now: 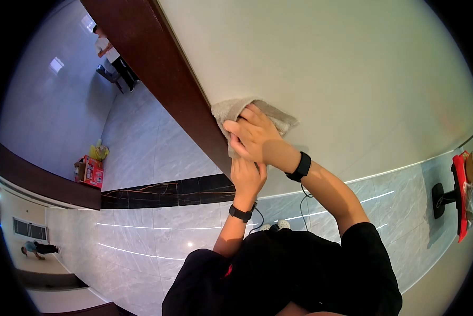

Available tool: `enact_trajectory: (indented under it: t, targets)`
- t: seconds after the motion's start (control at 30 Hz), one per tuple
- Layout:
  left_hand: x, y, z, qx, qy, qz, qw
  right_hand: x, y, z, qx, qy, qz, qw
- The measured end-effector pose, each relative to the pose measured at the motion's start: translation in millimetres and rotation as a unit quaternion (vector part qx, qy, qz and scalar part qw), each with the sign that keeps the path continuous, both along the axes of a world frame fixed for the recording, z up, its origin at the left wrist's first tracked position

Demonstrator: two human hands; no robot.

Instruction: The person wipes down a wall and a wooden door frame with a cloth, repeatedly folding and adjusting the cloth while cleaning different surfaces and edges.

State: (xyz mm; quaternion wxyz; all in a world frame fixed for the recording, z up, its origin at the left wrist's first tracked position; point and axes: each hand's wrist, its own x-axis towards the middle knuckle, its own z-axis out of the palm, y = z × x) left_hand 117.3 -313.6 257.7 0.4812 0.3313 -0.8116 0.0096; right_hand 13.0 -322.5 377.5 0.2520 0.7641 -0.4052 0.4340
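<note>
A beige-grey cloth [227,109], towel-like and folded, lies against the pale wall [320,63] right beside the dark brown door frame [157,68]. My right hand [255,138] is on the cloth, its fingers bent and partly tucked under a fold. Just below, my left hand [247,176] is closed at the cloth's lower end, touching the underside of my right hand. The left fingertips are partly hidden. A black band [299,167] circles my right wrist, and another black band [240,213] my left, each with a thin cable.
Through the doorway, a person [110,52] stands near a dark chair [107,73]. A red box [91,171] with a yellow bag [98,151] sits by the wall. Another person [38,248] is far left. A red-edged object [461,197] stands at right. Grey tiles [147,237] cover the floor.
</note>
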Motion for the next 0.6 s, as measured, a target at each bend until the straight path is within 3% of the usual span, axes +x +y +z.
enact_trajectory:
  t: [0.37,0.5,0.6]
  targets:
    - [3.8,5.9,-56.1,0.065,-0.098,-0.004,0.993,-9.4,4.1,-74.1,0.119,-0.021,0.024,0.992]
    - [3.0,-1.5,-65.1,0.024,-0.067,0.009,0.997,-12.0,0.4,-90.2,0.159,-0.014,0.037,0.986]
    - [17.3,-4.3,-96.2,0.088,-0.123,-0.029,0.988,-5.7,6.0,-118.3,0.162,-0.017,0.043,0.986]
